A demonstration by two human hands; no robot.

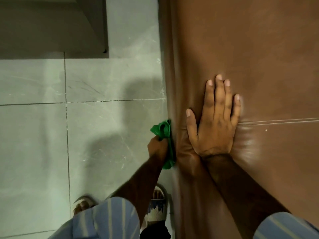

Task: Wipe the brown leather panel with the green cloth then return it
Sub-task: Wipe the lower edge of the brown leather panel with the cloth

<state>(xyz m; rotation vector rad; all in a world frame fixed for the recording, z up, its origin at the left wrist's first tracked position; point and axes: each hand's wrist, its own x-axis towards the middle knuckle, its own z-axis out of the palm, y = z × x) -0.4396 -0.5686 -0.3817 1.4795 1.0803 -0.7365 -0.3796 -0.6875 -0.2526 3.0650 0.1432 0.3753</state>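
Observation:
The brown leather panel (pixel 259 54) fills the right half of the view, with a stitched seam running across it. My right hand (pixel 214 121) lies flat on its top surface, fingers spread, pressing a dent into the padding. My left hand (pixel 158 149) is closed around the bunched green cloth (pixel 164 130) and holds it against the panel's left side face, low near the floor. Part of the cloth hangs below my fist.
Grey floor tiles (pixel 95 126) cover the left half. A grey furniture base or step (pixel 51 26) sits at the top left. My two feet in slippers (pixel 156 209) stand on the tiles close to the panel's edge.

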